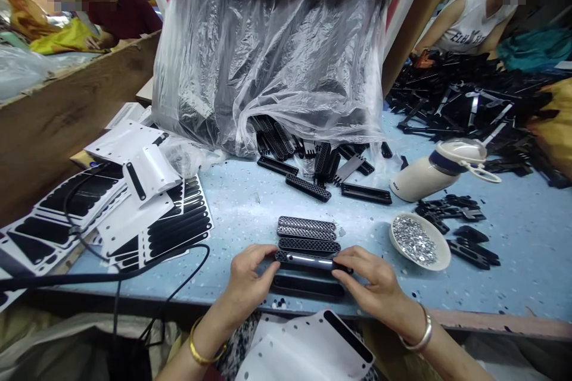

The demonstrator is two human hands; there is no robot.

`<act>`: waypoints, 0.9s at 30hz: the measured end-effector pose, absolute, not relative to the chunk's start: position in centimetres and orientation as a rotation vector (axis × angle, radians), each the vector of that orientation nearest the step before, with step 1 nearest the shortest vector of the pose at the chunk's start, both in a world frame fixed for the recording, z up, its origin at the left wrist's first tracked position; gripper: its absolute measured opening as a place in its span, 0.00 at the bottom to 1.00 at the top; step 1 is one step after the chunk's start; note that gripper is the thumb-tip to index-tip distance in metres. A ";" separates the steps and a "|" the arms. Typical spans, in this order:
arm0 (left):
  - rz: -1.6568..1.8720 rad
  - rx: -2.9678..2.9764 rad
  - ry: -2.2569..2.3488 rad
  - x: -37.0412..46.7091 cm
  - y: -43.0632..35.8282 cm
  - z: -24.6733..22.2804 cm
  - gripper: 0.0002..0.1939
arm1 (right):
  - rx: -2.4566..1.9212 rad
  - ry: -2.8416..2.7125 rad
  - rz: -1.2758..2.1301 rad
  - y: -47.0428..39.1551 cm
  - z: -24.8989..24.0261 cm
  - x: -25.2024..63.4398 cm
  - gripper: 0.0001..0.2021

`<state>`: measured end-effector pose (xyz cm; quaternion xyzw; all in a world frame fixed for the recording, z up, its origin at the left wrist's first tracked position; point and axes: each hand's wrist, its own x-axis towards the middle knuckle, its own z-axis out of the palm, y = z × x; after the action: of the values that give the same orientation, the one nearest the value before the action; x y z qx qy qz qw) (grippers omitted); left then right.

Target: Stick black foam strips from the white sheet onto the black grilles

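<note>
Near the table's front edge, a glossy black strip [306, 261] lies across a black textured bar and is held by its two ends. The thumb and fingers of my left hand [254, 277] pinch its left end. At its right end, my right hand [373, 277] grips it between thumb and fingers. Just beyond it lie black lattice-patterned bars [306, 228] in a row, parallel to it. A smooth black bar [308, 287] rests on the near side. White sheets [286, 351] with one black strip lie below the table edge, between my forearms.
A bowl of small metal pieces [414, 241] and a white bottle [424, 175] stand right. Sheets of black strips [179, 220] and cables [165, 265] lie left. A plastic-covered bag [277, 53] spills black parts behind. Two people sit beyond; black parts [473, 107] are heaped at right.
</note>
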<state>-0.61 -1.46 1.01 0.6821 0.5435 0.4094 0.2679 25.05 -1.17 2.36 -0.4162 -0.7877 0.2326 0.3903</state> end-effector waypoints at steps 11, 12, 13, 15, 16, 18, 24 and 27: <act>1.114 1.762 1.466 -0.7 -1.7 0.8 0.09 | -1.043 -2.112 0.489 -0.3 2.3 23.7 0.07; 1.121 1.772 1.460 -0.7 -1.7 0.8 0.09 | -1.051 -2.122 0.483 -0.3 2.2 23.7 0.07; 1.129 1.783 1.454 -0.7 -1.7 0.8 0.09 | -1.059 -2.131 0.475 -0.3 2.1 23.8 0.07; 1.148 1.806 1.443 -0.7 -1.7 0.7 0.09 | -1.070 -2.147 0.457 -0.3 2.0 23.8 0.07; 1.160 1.817 1.435 -0.7 -1.7 0.6 0.09 | -1.074 -2.154 0.448 -0.4 2.0 23.8 0.07; 1.182 1.834 1.419 -0.7 -1.6 0.4 0.09 | -1.081 -2.168 0.433 -0.4 2.1 23.7 0.07; 1.182 1.865 1.412 -0.8 -1.6 0.4 0.08 | -1.092 -2.209 0.398 -0.4 2.5 23.3 0.07; 1.181 1.865 1.413 -0.8 -1.6 0.4 0.08 | -1.094 -2.216 0.389 -0.5 2.5 23.2 0.07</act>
<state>-0.80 -1.65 0.40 0.6877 0.5208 0.4355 0.2573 23.21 -0.47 2.47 -0.4151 -0.8409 0.1476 0.3143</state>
